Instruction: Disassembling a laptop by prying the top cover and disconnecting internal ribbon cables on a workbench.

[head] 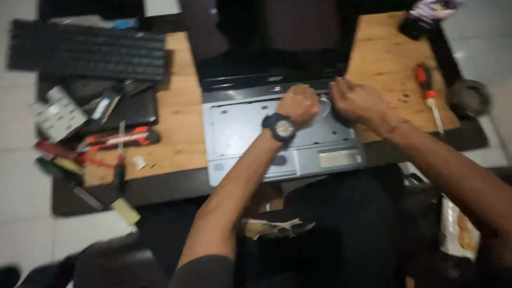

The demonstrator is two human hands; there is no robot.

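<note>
An opened grey laptop [240, 128] with its keyboard removed lies on a wooden board, its dark screen tilted back. My left hand [298, 104], with a dark wristwatch on the wrist, is fisted over the upper right of the bare keyboard bay. My right hand [356, 101] rests just beside it at the laptop's right rear corner, fingers curled. The frame is blurred, so I cannot tell whether either hand pinches a small part.
A detached black keyboard [88, 50] lies at the back left. Tools and a red-handled cutter [114, 140] sit left of the laptop. A red-handled screwdriver [429, 96] lies on the wooden board [384, 53] to the right, near small screws. A dark round object [468, 97] sits far right.
</note>
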